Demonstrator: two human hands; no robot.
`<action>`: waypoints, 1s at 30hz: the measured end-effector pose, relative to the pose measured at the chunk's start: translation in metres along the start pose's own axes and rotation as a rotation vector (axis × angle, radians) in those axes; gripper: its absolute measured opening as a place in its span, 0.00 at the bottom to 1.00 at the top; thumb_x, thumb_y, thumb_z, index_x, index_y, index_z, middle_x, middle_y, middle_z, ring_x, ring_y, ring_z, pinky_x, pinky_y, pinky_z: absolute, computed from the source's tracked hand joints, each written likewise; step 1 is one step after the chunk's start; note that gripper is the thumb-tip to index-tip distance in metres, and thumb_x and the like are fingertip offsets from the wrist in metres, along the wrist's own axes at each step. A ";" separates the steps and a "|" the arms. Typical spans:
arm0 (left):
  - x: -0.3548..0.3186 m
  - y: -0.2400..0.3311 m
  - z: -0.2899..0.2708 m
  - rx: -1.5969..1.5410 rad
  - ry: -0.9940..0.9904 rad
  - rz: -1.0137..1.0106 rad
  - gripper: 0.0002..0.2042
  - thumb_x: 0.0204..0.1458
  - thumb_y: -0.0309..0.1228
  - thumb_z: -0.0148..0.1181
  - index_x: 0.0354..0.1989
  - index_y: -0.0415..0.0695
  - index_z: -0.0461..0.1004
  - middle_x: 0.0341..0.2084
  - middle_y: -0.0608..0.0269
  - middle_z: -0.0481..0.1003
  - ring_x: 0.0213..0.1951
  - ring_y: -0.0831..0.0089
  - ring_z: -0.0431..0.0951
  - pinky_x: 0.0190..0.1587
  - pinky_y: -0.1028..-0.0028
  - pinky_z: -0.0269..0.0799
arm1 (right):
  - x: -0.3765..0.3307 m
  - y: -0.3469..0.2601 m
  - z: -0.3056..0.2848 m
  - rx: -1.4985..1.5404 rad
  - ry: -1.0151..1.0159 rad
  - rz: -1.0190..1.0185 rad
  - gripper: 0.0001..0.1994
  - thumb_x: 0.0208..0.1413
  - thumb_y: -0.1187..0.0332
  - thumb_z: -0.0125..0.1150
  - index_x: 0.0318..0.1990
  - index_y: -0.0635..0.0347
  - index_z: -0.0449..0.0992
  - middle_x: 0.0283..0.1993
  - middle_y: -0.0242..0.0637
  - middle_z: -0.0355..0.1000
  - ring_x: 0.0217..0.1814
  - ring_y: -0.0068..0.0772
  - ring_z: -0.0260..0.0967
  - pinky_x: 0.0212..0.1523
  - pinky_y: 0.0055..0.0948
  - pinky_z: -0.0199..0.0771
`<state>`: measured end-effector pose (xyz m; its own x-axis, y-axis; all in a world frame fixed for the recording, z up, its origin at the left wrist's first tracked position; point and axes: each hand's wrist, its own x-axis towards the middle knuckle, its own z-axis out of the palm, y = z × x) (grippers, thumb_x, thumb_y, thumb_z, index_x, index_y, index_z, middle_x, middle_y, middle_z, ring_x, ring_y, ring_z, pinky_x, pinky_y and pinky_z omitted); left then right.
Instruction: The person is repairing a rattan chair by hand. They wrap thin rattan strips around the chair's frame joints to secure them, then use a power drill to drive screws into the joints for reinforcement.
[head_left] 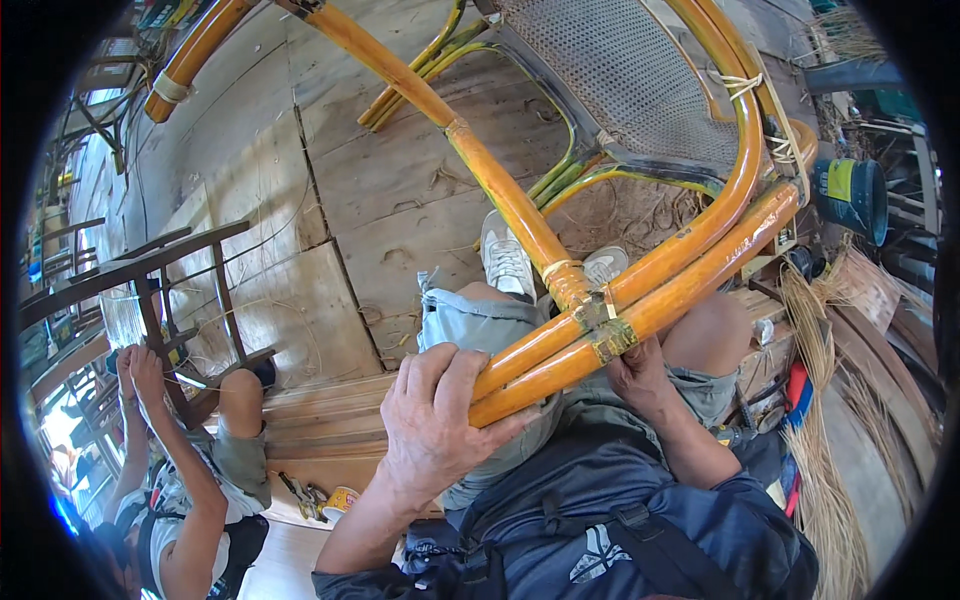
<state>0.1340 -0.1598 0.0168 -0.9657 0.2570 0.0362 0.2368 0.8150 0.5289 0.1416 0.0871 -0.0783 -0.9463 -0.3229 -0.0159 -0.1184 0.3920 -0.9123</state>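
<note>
A glossy orange-brown rattan chair frame [500,190] lies tilted across my lap and reaches far ahead. My left hand [435,410] is wrapped round the near left end of its two parallel poles. Under those poles, close to the joint, my right hand [642,380] is closed against the frame; its fingertips are partly hidden. Greenish-brown binding [606,328] wraps the joint between my hands. Just beyond it, pale cane strip [562,268] circles the pole that meets the joint. More pale ties [740,86] hold the curved poles together at the upper right.
A dark chair part with a woven panel [620,75] stands ahead on the wooden floor [400,200]. On the left, a co-worker [190,500] handles a dark chair frame [150,275]. A dark bucket [850,200] and hanging cane strips [825,490] are at right. Beside my left arm lie hand tools [303,495] and a yellow cup [342,499].
</note>
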 end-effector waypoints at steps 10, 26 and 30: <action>0.001 0.005 -0.005 -0.014 -0.014 -0.027 0.31 0.27 0.44 0.76 0.41 0.44 0.72 0.37 0.58 0.68 0.36 0.62 0.71 0.33 0.66 0.71 | 0.006 -0.003 0.006 0.150 0.047 0.010 0.10 0.60 0.68 0.55 0.45 0.61 0.73 0.39 0.44 0.73 0.41 0.47 0.72 0.42 0.36 0.71; 0.008 0.029 0.019 0.401 0.095 -0.038 0.30 0.31 0.37 0.74 0.46 0.44 0.70 0.34 0.54 0.72 0.38 0.56 0.72 0.43 0.58 0.68 | 0.016 -0.007 0.034 0.786 0.054 0.363 0.16 0.62 0.60 0.51 0.27 0.63 0.69 0.20 0.29 0.64 0.24 0.18 0.60 0.26 0.24 0.64; 0.009 0.034 0.022 0.529 0.098 -0.058 0.27 0.39 0.37 0.71 0.48 0.40 0.68 0.38 0.49 0.73 0.42 0.51 0.73 0.45 0.57 0.68 | 0.023 0.000 0.053 0.933 0.196 0.198 0.16 0.62 0.60 0.52 0.28 0.64 0.71 0.20 0.30 0.65 0.23 0.20 0.61 0.26 0.25 0.65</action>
<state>0.1362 -0.1185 0.0167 -0.9782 0.1746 0.1123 0.1794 0.9832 0.0343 0.1357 0.0346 -0.1004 -0.9667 -0.1427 -0.2123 0.2543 -0.4432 -0.8596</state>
